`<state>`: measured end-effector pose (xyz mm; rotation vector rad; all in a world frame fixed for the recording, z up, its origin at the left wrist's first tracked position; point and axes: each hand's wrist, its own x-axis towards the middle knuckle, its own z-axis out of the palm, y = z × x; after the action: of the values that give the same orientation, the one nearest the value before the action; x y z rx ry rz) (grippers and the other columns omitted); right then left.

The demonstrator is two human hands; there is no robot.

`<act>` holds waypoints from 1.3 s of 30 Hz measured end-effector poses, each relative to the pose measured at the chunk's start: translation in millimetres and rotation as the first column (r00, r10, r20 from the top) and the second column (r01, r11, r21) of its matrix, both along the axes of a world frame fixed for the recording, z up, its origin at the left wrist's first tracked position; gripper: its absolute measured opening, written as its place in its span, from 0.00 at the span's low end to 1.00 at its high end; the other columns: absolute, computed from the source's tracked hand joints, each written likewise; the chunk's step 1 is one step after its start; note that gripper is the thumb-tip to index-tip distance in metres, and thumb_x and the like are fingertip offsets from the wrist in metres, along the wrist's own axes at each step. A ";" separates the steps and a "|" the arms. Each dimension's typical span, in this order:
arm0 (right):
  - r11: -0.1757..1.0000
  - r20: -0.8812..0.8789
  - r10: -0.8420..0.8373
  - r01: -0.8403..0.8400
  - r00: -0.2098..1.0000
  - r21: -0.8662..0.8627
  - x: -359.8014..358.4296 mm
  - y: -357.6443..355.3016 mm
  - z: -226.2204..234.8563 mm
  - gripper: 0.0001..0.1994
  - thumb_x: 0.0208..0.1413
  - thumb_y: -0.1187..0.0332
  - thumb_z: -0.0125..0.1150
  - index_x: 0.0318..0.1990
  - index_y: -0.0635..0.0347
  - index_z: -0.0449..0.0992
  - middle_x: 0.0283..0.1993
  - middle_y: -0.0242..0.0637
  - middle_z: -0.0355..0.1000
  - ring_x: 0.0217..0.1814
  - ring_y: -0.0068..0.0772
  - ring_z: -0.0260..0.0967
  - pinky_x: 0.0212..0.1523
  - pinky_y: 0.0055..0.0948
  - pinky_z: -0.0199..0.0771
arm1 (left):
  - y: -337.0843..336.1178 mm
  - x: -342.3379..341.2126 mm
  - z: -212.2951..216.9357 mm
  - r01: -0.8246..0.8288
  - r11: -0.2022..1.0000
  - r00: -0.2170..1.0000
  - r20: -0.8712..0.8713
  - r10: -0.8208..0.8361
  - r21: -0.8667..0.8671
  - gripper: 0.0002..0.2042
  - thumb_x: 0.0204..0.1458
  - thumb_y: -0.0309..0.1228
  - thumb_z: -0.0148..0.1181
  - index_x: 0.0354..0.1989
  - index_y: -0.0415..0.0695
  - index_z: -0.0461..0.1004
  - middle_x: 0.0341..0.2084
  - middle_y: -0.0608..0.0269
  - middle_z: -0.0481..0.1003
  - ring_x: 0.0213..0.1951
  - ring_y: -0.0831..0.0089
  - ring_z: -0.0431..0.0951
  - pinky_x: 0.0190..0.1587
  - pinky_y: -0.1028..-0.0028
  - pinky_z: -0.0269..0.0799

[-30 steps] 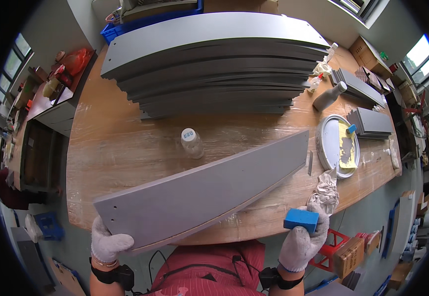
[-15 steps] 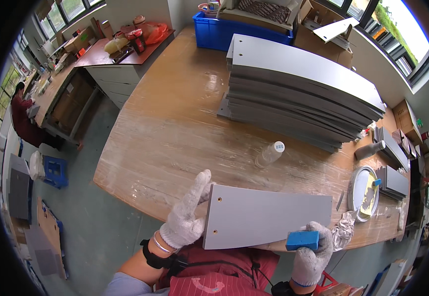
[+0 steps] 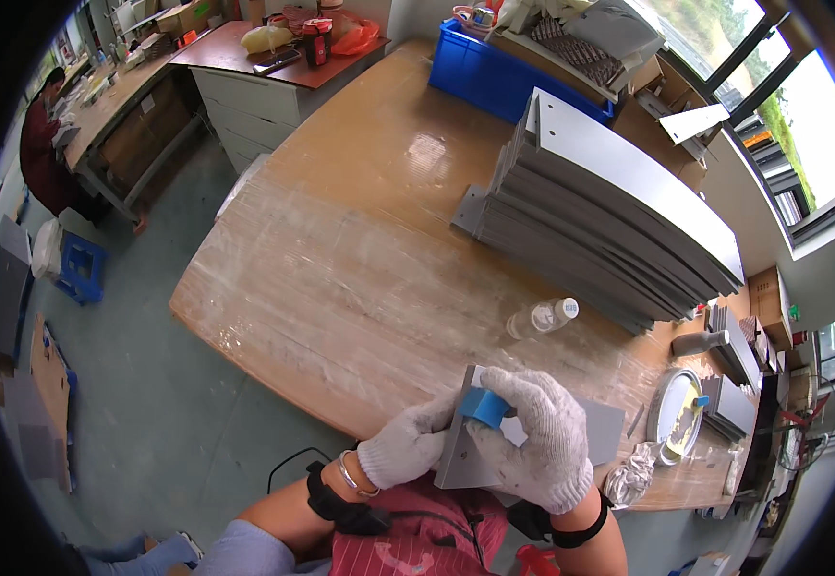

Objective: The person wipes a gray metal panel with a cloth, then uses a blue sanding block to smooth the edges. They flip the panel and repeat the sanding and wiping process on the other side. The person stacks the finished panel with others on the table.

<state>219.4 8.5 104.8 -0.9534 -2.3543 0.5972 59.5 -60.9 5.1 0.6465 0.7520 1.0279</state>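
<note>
A grey, slightly curved panel point(image 3: 598, 427) lies tilted at the table's near edge, in front of my body. My left hand point(image 3: 406, 444), in a white knit glove, grips its left end; some of the fingers are hidden behind it. In my right hand point(image 3: 540, 442), gloved too, a blue sponge block point(image 3: 484, 407) is pinched between thumb and fingers. That block touches the panel near its upper left corner. My right hand covers much of the panel's middle.
Beyond my hands stand a clear bottle point(image 3: 542, 319) and a tall stack of grey panels point(image 3: 619, 211). To the right are a round lid point(image 3: 675, 413), a crumpled cloth point(image 3: 631, 475) and a grey bottle point(image 3: 701, 343). A co-worker point(image 3: 43, 144) sits far left.
My right hand has brought the blue sponge block left and up onto the panel's left end. My left hand has closed on that end, and the panel now tilts. The head view has shifted.
</note>
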 end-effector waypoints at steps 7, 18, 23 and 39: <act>0.999 -0.022 -0.031 0.030 0.999 -0.031 -19.0 22.8 -10.0 0.25 0.44 0.71 0.74 0.53 0.57 0.77 0.41 0.41 0.78 0.38 0.45 0.77 0.39 0.41 0.78 | -2.8 -3.6 -11.1 -0.062 0.998 0.997 0.055 0.061 0.015 0.27 0.65 0.21 0.49 0.73 0.38 0.57 0.62 0.56 0.71 0.62 0.72 0.71 0.65 0.69 0.67; 0.950 0.006 0.026 -0.023 1.000 -0.311 27.8 -43.0 11.7 0.27 0.34 0.71 0.78 0.48 0.58 0.80 0.38 0.39 0.80 0.39 0.39 0.79 0.42 0.33 0.76 | 17.6 -21.4 -25.4 0.001 0.978 0.919 0.385 0.081 -0.208 0.25 0.64 0.31 0.51 0.69 0.37 0.64 0.54 0.54 0.77 0.52 0.68 0.79 0.53 0.71 0.76; 0.834 -0.237 -0.533 0.456 0.812 -0.310 33.8 -25.8 -17.8 0.25 0.42 0.76 0.75 0.52 0.64 0.78 0.42 0.39 0.78 0.40 0.29 0.76 0.41 0.27 0.75 | 22.7 -7.5 -0.7 0.038 0.999 0.984 -0.171 -0.042 -0.032 0.28 0.60 0.31 0.63 0.66 0.34 0.65 0.52 0.56 0.78 0.52 0.72 0.77 0.56 0.73 0.74; 0.912 -0.087 -0.407 0.401 0.909 -0.086 -6.0 -4.7 -9.9 0.24 0.42 0.75 0.75 0.51 0.61 0.79 0.38 0.41 0.77 0.34 0.34 0.77 0.36 0.29 0.78 | 5.4 -1.8 -10.1 -0.008 1.000 1.000 -0.026 0.008 -0.004 0.28 0.60 0.27 0.64 0.68 0.35 0.64 0.56 0.61 0.75 0.56 0.76 0.73 0.61 0.71 0.69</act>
<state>213.3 3.8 94.9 -1.3609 -1.9725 0.5435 57.7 -55.5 -5.0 0.6556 0.7797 1.0264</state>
